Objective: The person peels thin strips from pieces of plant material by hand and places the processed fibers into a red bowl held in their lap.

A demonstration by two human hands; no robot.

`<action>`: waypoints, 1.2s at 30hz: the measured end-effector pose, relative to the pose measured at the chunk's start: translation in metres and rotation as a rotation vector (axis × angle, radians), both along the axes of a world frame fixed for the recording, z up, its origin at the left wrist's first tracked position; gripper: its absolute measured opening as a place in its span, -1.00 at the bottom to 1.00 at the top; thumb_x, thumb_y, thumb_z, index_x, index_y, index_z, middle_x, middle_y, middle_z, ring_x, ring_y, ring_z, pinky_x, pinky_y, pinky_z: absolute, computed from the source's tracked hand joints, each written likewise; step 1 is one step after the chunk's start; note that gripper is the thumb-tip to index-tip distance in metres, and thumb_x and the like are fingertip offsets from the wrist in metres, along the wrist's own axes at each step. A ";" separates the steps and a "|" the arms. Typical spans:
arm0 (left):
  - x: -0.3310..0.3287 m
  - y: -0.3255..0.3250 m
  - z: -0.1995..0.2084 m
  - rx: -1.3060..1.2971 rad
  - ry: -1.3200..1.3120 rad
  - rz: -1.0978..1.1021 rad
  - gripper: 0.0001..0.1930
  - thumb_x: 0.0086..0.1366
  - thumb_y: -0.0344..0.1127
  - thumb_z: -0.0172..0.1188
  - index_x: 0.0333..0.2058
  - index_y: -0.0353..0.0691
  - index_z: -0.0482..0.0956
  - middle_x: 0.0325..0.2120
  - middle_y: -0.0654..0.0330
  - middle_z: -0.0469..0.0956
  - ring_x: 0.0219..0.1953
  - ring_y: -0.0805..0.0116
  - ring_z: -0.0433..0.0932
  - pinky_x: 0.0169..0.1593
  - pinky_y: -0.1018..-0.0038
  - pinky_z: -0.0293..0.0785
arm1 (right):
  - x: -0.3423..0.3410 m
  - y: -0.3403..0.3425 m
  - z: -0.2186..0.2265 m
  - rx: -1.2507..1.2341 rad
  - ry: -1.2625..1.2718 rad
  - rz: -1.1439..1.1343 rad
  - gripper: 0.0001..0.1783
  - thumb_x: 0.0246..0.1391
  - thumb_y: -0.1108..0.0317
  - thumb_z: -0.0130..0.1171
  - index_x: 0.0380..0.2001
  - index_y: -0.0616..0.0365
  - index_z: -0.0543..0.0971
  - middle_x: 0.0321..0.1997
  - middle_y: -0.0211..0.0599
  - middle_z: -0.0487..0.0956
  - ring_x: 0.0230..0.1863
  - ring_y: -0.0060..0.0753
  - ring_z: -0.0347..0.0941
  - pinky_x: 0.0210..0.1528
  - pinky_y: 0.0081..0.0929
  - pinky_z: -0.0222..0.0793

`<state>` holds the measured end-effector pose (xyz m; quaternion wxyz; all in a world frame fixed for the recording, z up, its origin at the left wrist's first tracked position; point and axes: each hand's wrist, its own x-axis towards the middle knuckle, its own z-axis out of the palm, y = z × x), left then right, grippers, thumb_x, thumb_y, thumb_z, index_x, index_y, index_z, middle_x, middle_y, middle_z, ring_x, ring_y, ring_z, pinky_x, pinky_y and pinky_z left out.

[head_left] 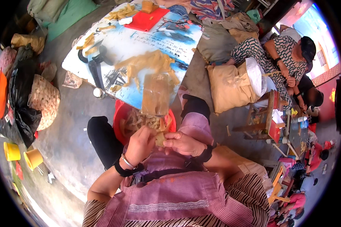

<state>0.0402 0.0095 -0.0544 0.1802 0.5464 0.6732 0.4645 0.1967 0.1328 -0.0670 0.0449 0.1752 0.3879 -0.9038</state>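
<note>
Tan, fibrous strips fill much of this head-camera view, looking down on a seated person in a pink checked apron (170,196) over a striped top. Both of the person's hands meet just above the lap. The left hand (140,145), with a bangle and a black wrist strap, is curled narrow, its fingertips pinching a small tan piece (160,138). The right hand (182,143), also with a black strap at the wrist, closes loosely around the same piece from the other side, so the two hands touch it together.

Just beyond the hands, between the person's knees, sits a red basin (119,117) holding more pale tan strips. A clear plastic bag (155,94) of brownish material stands at its far rim, leaning against the edge of a low table. The table top (170,34) is a printed blue and white sheet, scattered with a heap of tan strips (147,64), and a red cutting board (146,19) lies at its far end.

To the left on the concrete floor are black bags (21,98), a woven basket (45,99) and two yellow cups (22,155). To the right, another person in a patterned outfit (284,53) sits beside a full tan sack (231,87), well apart from the hands.
</note>
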 end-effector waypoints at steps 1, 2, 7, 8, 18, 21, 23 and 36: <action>0.002 -0.001 -0.001 -0.024 -0.025 -0.002 -0.84 0.11 -0.55 0.10 -0.29 -0.31 0.49 -0.47 0.03 0.46 -0.41 0.04 0.51 -0.34 0.35 0.45 | 0.000 0.002 -0.003 0.028 -0.017 0.009 -0.73 0.25 0.33 -0.02 -0.06 0.23 0.46 -0.20 -0.40 0.51 -0.23 -0.60 0.46 -0.27 -0.66 0.43; 0.003 -0.002 -0.001 -0.047 -0.049 -0.006 -0.84 0.13 -0.53 0.10 -0.28 -0.32 0.49 -0.45 0.02 0.47 -0.40 0.04 0.51 -0.32 0.36 0.45 | -0.002 0.004 -0.008 0.057 -0.034 0.016 -0.74 0.25 0.32 -0.03 -0.07 0.23 0.46 -0.21 -0.39 0.51 -0.24 -0.60 0.46 -0.27 -0.66 0.43; 0.009 -0.004 0.005 -0.048 0.131 -0.058 -0.76 0.12 -0.42 0.18 -0.20 -0.28 0.49 -0.46 -0.01 0.50 -0.39 0.04 0.53 -0.30 0.35 0.48 | -0.007 -0.001 -0.014 0.343 -0.134 -0.010 -0.76 0.27 0.26 -0.06 -0.22 0.22 0.49 -0.43 -0.45 0.51 -0.42 -0.62 0.46 -0.35 -0.65 0.44; 0.007 -0.003 -0.001 -0.068 0.170 -0.062 -0.75 0.09 -0.41 0.21 -0.22 -0.27 0.49 -0.47 0.00 0.50 -0.40 0.04 0.53 -0.30 0.35 0.48 | -0.009 -0.003 -0.023 0.444 -0.139 -0.008 -0.75 0.28 0.25 -0.08 -0.23 0.22 0.48 -0.45 -0.44 0.51 -0.44 -0.62 0.45 -0.38 -0.64 0.44; -0.023 -0.015 -0.001 -0.153 -0.899 -0.167 -0.88 0.18 -0.54 0.19 -0.39 -0.23 0.41 -0.49 0.36 0.47 -0.46 0.66 0.40 -0.37 0.68 0.37 | 0.002 0.041 0.021 0.607 -0.090 0.229 -0.78 0.13 0.30 0.14 -0.20 0.18 0.53 -0.60 -0.55 0.47 -0.64 -0.76 0.30 -0.60 -0.74 0.20; -0.025 -0.019 0.010 -0.079 -0.918 -0.210 -0.89 0.19 -0.52 0.18 -0.37 -0.25 0.41 -0.48 0.38 0.45 -0.45 0.67 0.39 -0.38 0.69 0.35 | 0.020 0.051 0.028 0.460 -0.126 0.057 -0.87 0.12 0.44 0.12 -0.29 0.27 0.54 -0.62 -0.52 0.41 -0.64 -0.75 0.24 -0.60 -0.73 0.12; -0.029 -0.025 0.014 -0.213 -0.917 -0.265 -0.88 0.21 -0.49 0.19 -0.32 -0.26 0.41 -0.46 0.38 0.44 -0.44 0.66 0.40 -0.37 0.70 0.36 | 0.021 0.050 0.034 0.363 -0.136 0.100 -0.86 0.15 0.44 0.09 -0.27 0.30 0.52 -0.61 -0.52 0.40 -0.62 -0.74 0.24 -0.58 -0.73 0.12; -0.034 -0.012 0.000 -0.496 -1.404 -0.440 -0.75 0.39 -0.15 -0.05 -0.13 -0.20 0.32 -0.38 0.06 0.58 -0.44 0.39 0.58 -0.41 0.58 0.51 | 0.002 0.035 0.025 0.383 -0.158 0.220 -0.85 0.16 0.41 0.07 -0.26 0.28 0.48 -0.58 -0.52 0.40 -0.61 -0.73 0.24 -0.57 -0.74 0.15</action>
